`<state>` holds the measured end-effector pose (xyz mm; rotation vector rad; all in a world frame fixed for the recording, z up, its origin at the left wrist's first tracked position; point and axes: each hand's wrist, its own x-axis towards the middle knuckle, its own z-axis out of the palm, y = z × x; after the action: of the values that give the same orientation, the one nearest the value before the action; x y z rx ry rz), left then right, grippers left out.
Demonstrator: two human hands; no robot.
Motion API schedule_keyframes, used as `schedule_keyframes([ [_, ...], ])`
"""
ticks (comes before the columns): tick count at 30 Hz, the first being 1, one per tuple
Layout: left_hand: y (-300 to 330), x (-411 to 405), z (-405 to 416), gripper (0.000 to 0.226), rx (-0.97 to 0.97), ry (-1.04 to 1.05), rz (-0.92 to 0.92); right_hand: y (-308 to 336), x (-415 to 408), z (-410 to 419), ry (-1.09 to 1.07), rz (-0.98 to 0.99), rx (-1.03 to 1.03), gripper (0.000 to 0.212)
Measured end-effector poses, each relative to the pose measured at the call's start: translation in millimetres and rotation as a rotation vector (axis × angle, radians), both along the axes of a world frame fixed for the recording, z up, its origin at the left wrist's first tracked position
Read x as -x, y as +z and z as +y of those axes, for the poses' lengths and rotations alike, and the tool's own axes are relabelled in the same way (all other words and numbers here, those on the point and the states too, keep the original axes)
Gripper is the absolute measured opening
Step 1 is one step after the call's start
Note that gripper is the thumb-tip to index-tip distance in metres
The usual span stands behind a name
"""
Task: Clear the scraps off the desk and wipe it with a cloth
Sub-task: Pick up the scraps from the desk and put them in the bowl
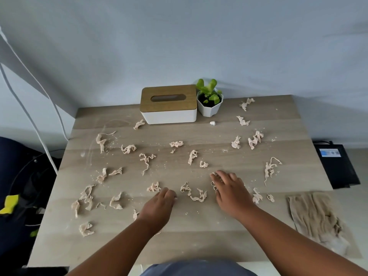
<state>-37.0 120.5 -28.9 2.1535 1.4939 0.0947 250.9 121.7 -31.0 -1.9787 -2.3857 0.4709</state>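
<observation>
Barely started: scraps (194, 193) all over the desk (199, 232), cloth (314, 218) untouched, left hand (159, 206) loosely curled and empty-looking, right hand (229, 188) spread over some bits.

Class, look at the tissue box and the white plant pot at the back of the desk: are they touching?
Cannot tell. In the head view the tissue box and plant pot meet edge to edge; no gap or contact shows plainly.

We see crumpled beige scraps (194, 194) strewn all over wooden counter (199, 226); rumpled tan cloth (316, 218) lies flat at right edge.
</observation>
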Motion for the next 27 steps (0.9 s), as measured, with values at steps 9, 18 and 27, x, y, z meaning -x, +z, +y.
schedule_keyframes([
  [9, 8.1, 2.8, 17.3, 0.027, -0.089, -0.066, -0.066, -7.8, 3.6, -6.6, -0.025, 0.072, -0.057, 0.041],
  [18, 5.6, 1.1, 24.3, 0.026, -0.017, -0.08, -0.136, 2.9, 8.2, -14.9, -0.079, 0.009, 0.007, 0.033],
  [27, 1.0, -3.5, 27.3, 0.029, 0.116, -0.084, -0.194, 11.5, 8.4, -26.3, -0.311, 0.244, 0.074, 0.013],
])
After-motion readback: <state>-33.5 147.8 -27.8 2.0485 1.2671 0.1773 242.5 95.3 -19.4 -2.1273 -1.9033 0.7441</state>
